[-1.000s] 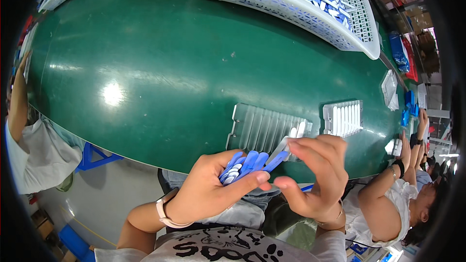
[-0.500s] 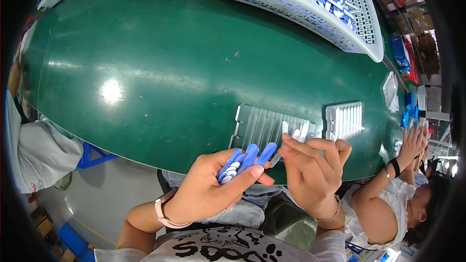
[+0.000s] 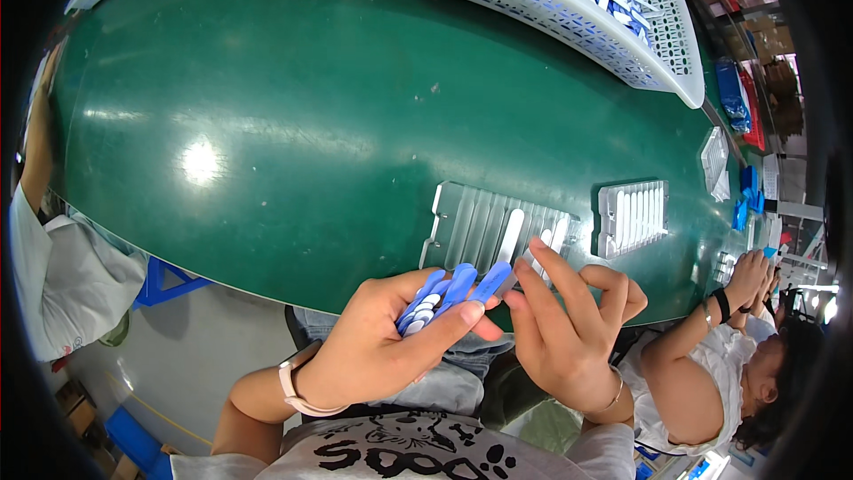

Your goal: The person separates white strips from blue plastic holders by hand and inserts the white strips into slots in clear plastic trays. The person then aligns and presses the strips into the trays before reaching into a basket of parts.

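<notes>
My left hand (image 3: 378, 333) is closed around a fanned bunch of flat blue sticks with white rounded ends (image 3: 425, 307). One blue stick (image 3: 491, 280) juts out toward the right between thumb and fingers. My right hand (image 3: 573, 333) is beside its tip, fingers apart; I see nothing held in them. Just beyond both hands lies a clear grooved tray (image 3: 449, 222). A white strip (image 3: 512, 231) rests in one of its grooves, with more white strips to the right, partly behind my right fingers.
A second clear tray (image 3: 633, 218) filled with white strips lies to the right. At the back stands a white perforated basket (image 3: 533, 13) heaped with blue and white sticks. Another person's arm (image 3: 675, 347) is at the right edge, and a person's arm (image 3: 40, 138) at the far left.
My right hand has let go of a white strip, which now lies in a tray groove. Its fingers have spread and moved nearer the blue stick's tip. The left hand has stayed put.
</notes>
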The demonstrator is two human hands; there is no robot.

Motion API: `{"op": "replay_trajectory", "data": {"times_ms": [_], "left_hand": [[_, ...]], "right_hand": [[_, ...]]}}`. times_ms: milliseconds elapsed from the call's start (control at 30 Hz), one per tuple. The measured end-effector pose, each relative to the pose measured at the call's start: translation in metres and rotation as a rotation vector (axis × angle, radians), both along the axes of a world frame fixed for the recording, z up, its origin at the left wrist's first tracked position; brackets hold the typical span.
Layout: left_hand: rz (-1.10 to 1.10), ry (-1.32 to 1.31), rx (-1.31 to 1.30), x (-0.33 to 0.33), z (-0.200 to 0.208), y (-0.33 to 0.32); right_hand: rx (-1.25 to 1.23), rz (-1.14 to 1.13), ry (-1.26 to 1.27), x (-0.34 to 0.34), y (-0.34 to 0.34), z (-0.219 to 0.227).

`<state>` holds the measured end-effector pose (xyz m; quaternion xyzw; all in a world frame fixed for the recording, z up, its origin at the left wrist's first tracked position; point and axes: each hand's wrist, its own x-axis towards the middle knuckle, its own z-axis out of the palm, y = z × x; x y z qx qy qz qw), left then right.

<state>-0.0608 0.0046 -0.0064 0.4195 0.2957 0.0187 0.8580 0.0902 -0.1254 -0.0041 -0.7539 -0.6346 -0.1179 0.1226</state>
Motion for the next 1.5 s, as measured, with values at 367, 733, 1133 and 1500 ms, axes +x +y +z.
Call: {"op": "replay_trajectory", "data": {"times_ms": [367,733,1133,1500], "left_hand": [[-0.029,-0.018,0.042,-0.004,-0.004,0.005],[-0.019,0.013,0.008,0.002,-0.001,0.003],[0.018,-0.041,0.050,0.000,-0.005,-0.001],[0.043,-0.080,0.050,0.002,-0.008,-0.002]], "right_hand": [[-0.280,0.136,0.015,0.047,0.001,0.007],[-0.268,0.170,0.002,0.041,0.001,0.003],[0.061,0.157,0.066,0.049,-0.021,-0.005],[-0.031,0.165,0.288,0.051,0.012,0.010]]}}
